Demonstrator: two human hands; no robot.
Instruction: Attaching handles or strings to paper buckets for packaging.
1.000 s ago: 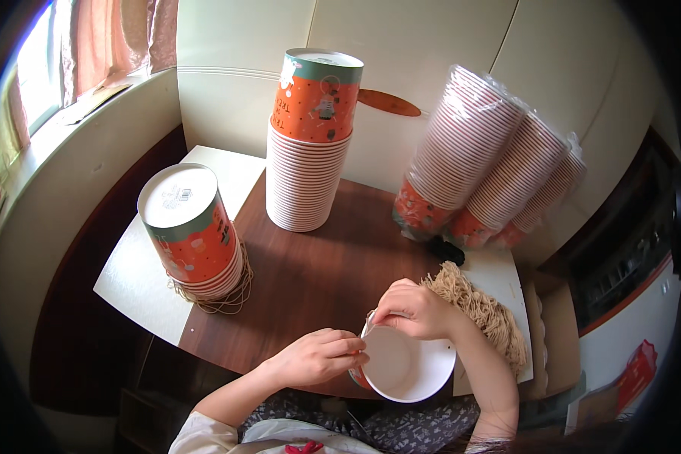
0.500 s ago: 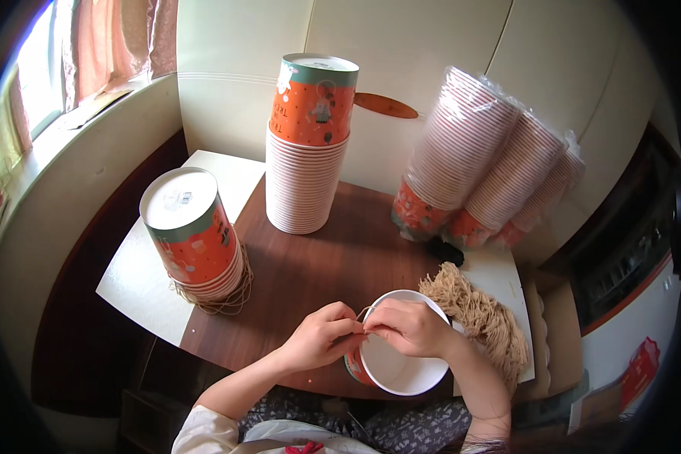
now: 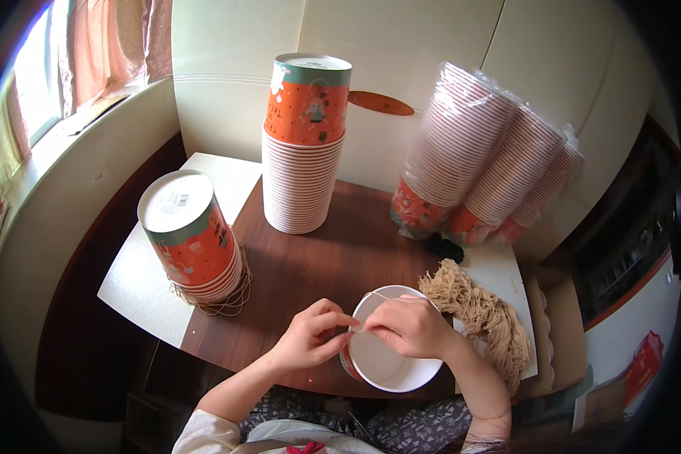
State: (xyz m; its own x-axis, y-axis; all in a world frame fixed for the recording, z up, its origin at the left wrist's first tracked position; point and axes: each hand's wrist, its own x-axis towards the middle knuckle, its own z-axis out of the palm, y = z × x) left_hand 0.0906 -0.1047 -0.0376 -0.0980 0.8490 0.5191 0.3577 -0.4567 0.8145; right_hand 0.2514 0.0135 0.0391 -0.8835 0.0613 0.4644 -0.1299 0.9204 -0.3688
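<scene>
Down at the near edge of the dark wooden table, both hands met at the rim of a white-lined paper cup with an orange outside, which lay tilted toward the person so that its open mouth faced up. The left hand was curled, its thumb and fingertips pressed together at the cup's left rim; it seemed to pinch a thin pale string, though where exactly the string ran between the fingers could not be told. The right hand lay over the upper left part of the rim, fingers bent and closed in a pinch right beside the left hand's fingertips, the two hands touching or nearly so. Just right of the cup, a bundle of tan string lay on a white board. Farther back stood a tall stack of cups upside down, orange at the top. To the left a shorter stack of upturned cups rested on another white sheet, with loops of string about its base. At the back right, wrapped sleeves of cups leaned against the pale wall
</scene>
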